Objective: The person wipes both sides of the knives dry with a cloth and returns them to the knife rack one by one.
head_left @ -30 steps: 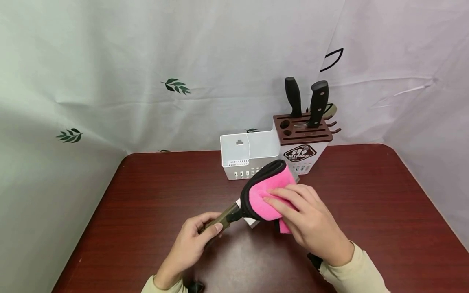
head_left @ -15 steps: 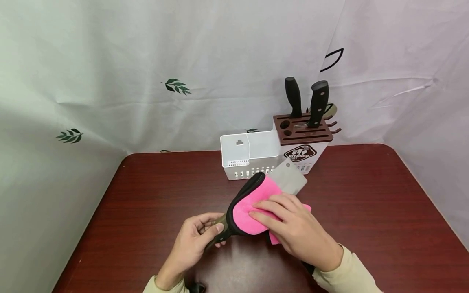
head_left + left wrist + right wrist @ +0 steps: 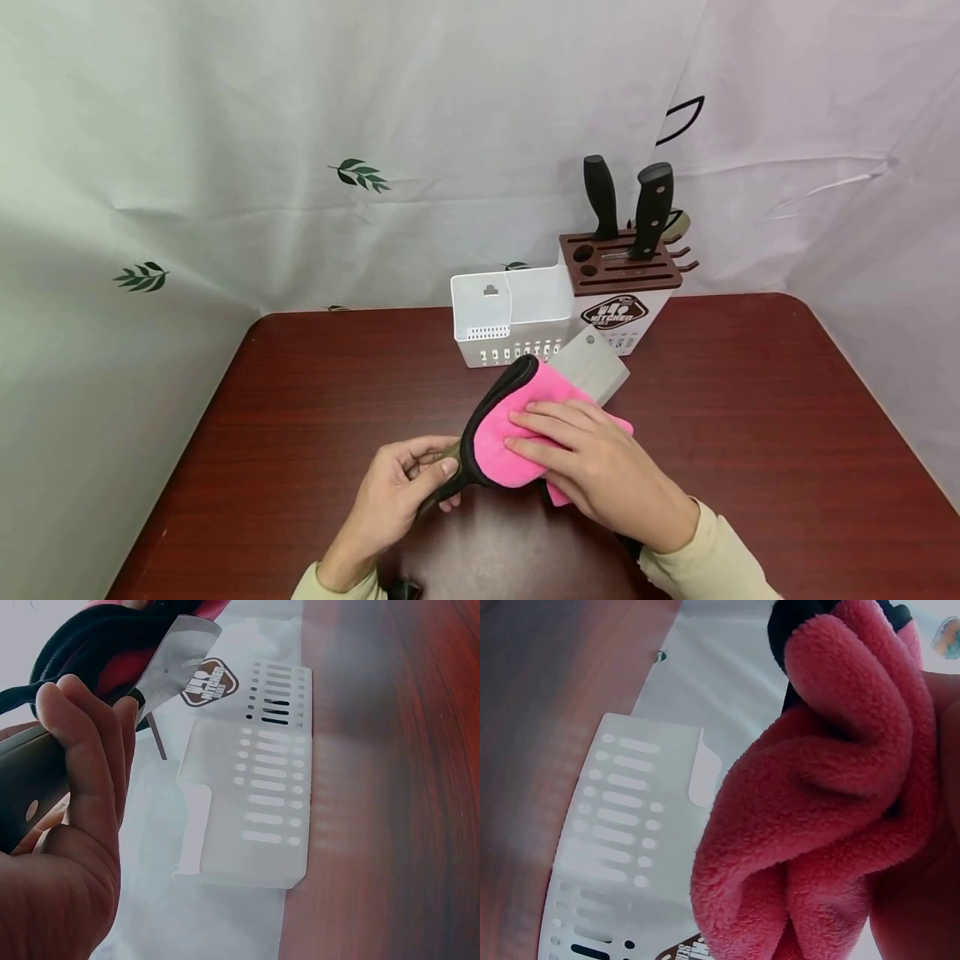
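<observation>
My left hand (image 3: 393, 492) grips the dark, riveted handle of a cleaver (image 3: 592, 362), its blade angled up to the right with a small hole at the far corner. A pink cloth (image 3: 510, 433) with a black border is folded over the blade's near part, hiding it. On top of that cloth lies my right hand (image 3: 592, 467), holding it against the blade with the fingers over it and the thumb hidden. In the right wrist view the cloth (image 3: 817, 802) is bunched up in this hand. The left wrist view shows the fingers wrapped round the cleaver's handle (image 3: 30, 780).
Behind the cleaver stands a white perforated kitchen rack (image 3: 480, 342) with a brown slotted knife block top (image 3: 622, 283). Two black-handled knives (image 3: 652, 212) stand in its slots, and hooks stick out at its right. A pale curtain (image 3: 247, 167) closes off the table's (image 3: 300, 392) back.
My right hand has slid the cloth down and left along the blade towards the handle, baring the blade's far end. The left hand has stayed nearly still on the handle.
</observation>
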`<act>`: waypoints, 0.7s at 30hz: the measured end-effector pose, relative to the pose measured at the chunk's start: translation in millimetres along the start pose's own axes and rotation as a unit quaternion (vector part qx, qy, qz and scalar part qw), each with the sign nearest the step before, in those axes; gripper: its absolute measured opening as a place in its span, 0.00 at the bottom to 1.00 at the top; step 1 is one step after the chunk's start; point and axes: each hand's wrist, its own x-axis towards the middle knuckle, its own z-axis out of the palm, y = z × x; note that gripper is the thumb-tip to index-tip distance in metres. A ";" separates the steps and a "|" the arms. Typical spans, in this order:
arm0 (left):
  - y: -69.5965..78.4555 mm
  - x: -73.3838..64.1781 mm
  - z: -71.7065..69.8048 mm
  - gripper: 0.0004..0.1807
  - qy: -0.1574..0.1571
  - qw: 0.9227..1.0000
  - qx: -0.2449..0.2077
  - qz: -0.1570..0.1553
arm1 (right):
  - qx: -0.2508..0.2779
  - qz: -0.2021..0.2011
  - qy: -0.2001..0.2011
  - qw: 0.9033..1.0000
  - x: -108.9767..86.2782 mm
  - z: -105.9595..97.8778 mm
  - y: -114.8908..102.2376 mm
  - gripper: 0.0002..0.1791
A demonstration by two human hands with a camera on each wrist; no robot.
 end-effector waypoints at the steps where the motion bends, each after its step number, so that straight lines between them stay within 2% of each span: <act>1: 0.2 -0.1 0.1 0.14 0.000 1.000 -0.002 0.001 | 0.000 0.004 -0.003 1.000 -0.5 -0.3 0.3 0.19; 9: -0.5 -0.1 0.0 0.13 -0.013 1.000 -0.001 0.028 | -0.026 0.049 -0.001 0.998 -0.6 -1.4 0.6 0.23; 17: 0.7 -1.2 0.9 0.14 -0.011 1.000 0.014 0.021 | -0.059 0.120 0.004 0.991 -6.4 -8.5 12.3 0.27; 19: 0.7 -0.9 0.9 0.13 -0.012 1.000 0.016 0.022 | -0.062 0.135 0.013 0.989 -8.5 -9.8 17.4 0.27; 21: 0.6 -1.0 0.8 0.13 -0.013 1.000 0.014 0.023 | -0.066 0.144 0.026 0.987 -10.7 -10.9 22.7 0.22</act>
